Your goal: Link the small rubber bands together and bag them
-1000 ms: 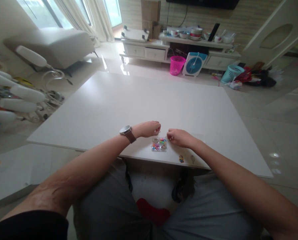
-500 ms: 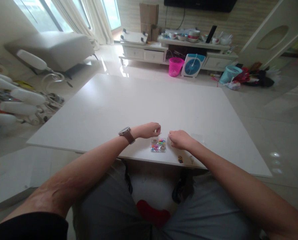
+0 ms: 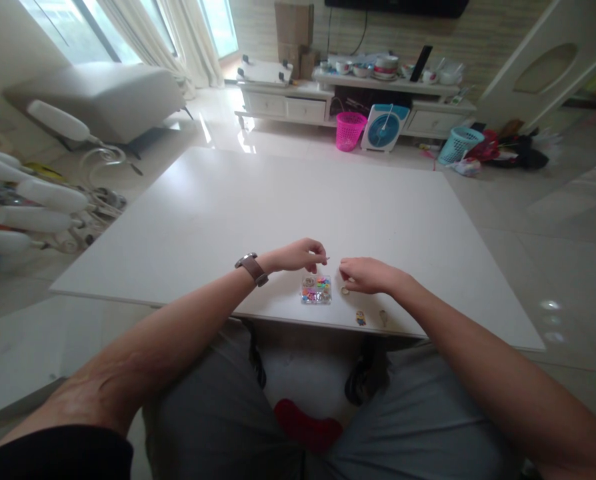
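A watch (image 3: 251,267) sits on the left wrist. The left hand (image 3: 298,255) hovers above the white table (image 3: 258,207), fingers curled, pinching something thin and too small to identify. Just below it lies a small clear box (image 3: 317,291) of coloured beads near the table's front edge. Right of the box, the right hand (image 3: 368,276) rests loosely curled, fingertips over a tiny pale piece (image 3: 345,291). Two small charms (image 3: 361,318) lie nearer the edge.

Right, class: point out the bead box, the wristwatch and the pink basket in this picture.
bead box (image 3: 317,291): head view, on the coloured beads inside the clear box.
wristwatch (image 3: 251,267): head view, on the brown strap at the left wrist.
pink basket (image 3: 351,131): head view, on its mesh wall.
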A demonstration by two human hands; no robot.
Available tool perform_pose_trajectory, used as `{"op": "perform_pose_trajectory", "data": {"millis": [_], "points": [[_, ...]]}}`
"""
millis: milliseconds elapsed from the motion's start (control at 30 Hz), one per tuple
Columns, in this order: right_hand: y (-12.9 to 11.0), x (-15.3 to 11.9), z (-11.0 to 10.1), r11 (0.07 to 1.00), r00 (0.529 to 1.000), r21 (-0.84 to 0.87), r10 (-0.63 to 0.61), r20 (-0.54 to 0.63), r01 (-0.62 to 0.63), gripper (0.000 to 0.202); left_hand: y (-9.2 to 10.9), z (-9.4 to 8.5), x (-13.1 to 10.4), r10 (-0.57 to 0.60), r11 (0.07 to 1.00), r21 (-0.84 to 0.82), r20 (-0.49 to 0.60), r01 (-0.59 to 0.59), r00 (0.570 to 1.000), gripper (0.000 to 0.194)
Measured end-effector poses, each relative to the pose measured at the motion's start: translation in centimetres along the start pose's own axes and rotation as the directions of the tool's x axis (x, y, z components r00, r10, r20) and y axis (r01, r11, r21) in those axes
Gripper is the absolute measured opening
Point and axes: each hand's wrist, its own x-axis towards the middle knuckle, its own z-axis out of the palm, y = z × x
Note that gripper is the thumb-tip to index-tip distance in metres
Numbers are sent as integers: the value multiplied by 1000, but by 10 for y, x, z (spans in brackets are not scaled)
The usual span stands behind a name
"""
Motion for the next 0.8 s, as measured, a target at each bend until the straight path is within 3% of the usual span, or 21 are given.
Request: {"op": "perform_pose_trajectory", "data": {"millis": [167, 300, 467, 633, 800], "points": [[-4, 3, 8, 999, 996, 37, -13, 94, 10, 15, 2, 2, -1, 36, 992, -119, 16, -34, 999, 27], [-5, 4, 8, 999, 997, 31, 23, 76, -26, 13, 7, 3, -2, 41, 994, -100, 14, -40, 999, 26], [-4, 9, 12, 995, 995, 17, 93, 46, -94, 16, 7, 4, -6, 45, 977, 202, 88, -62, 995, 20], [-9, 11, 13, 990, 986, -14, 138, 95, -138, 20, 8, 15, -10, 200, 812, 518, 189, -271, 961, 12], [-14, 8, 10, 989, 984, -51, 144, 103, -139, 21, 10, 29, -12, 167, 692, 654, 267, -306, 949, 10]]}}
